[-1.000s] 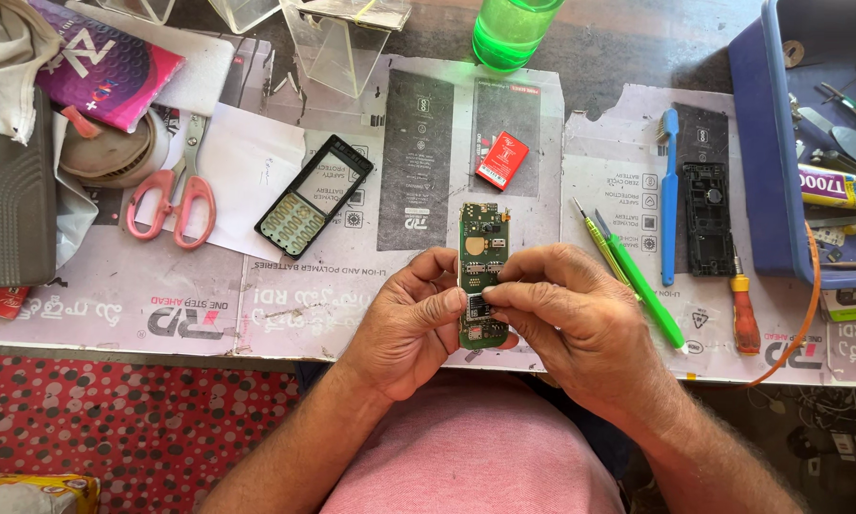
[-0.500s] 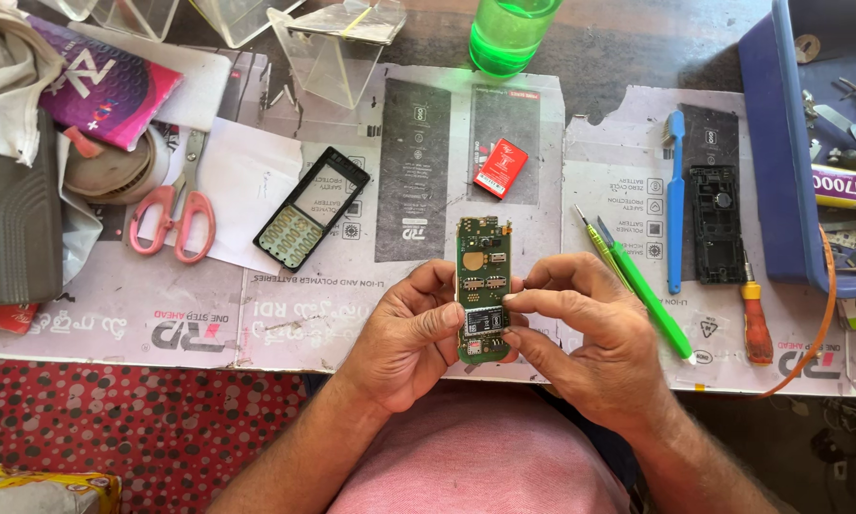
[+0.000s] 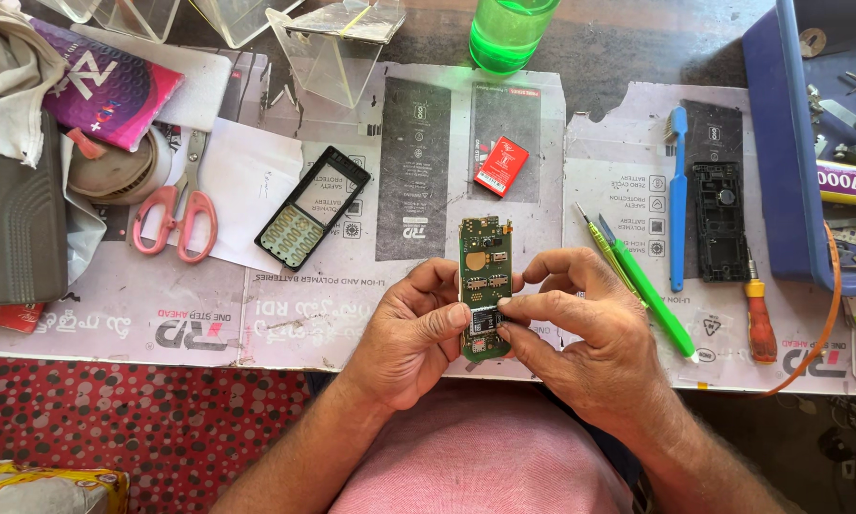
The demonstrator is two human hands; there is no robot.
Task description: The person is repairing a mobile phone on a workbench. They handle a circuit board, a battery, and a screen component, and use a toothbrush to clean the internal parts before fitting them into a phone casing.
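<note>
Circuit board, green and narrow, is held upright over the near edge of the paper-covered table, between both hands. The left hand is closed on its left edge, thumb pressed against the lower part. The right hand is closed on the right edge, its thumb and forefinger pinched at a small silver component on the board's lower section.

A blue tray is seen at the far right; metal hand tools and a yellow tube are lying in it, though its contents are only partly in view. A green cup stands at the far side of the table; what it contains cannot be told. Clear plastic boxes are noted beside it, apparently with nothing inside.

Well apart from the hands, a black keypad frame and pink-handled scissors lie to the left. A small red battery lies beyond the board. A green pen, a blue brush, a black rear housing and a red-handled screwdriver lie to the right.
</note>
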